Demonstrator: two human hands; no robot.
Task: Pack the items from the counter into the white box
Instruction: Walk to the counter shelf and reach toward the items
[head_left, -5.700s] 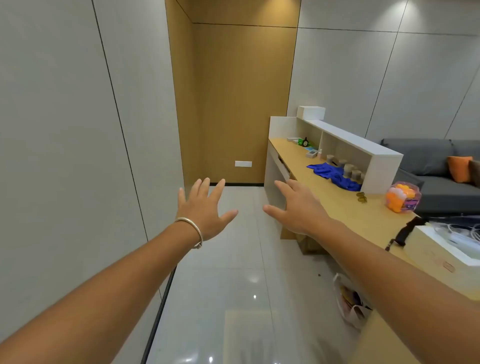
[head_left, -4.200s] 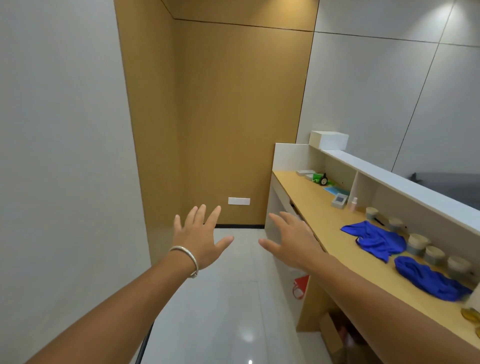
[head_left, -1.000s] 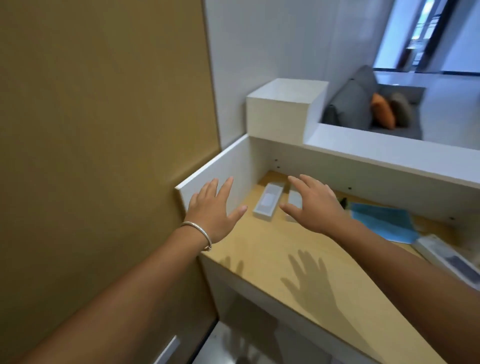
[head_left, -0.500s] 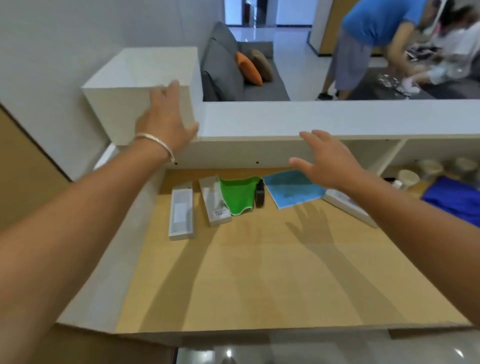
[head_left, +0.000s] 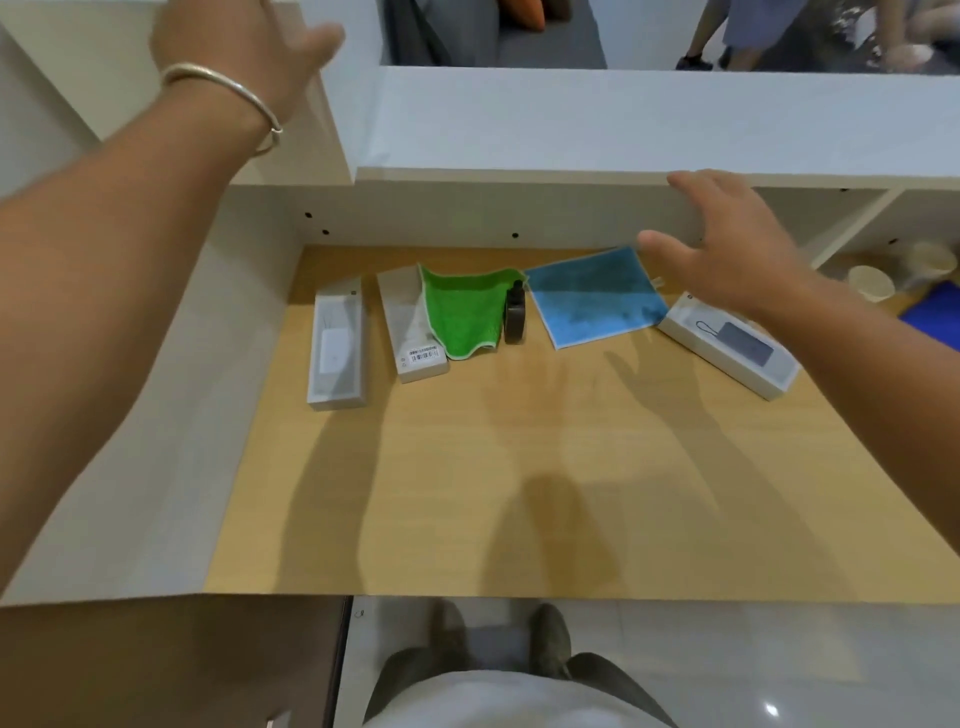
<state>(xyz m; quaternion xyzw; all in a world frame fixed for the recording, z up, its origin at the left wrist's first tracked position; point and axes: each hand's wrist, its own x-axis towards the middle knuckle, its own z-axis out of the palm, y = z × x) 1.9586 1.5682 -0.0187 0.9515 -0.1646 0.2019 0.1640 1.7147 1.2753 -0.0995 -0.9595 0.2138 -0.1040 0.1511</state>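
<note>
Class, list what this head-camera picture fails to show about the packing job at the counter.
- White box: the left hand and the top edge cover most of it; its inside is unseen.
- Left hand: fingertips cut off, so its grip is unclear.
- Middle carton: partly under the green cloth.
- Carton print: too small to read.

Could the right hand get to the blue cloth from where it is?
Probably yes. The right hand hovers open just above the blue cloth, which lies flat on the counter with nothing on top of it. The shelf overhead looks high enough.
</note>
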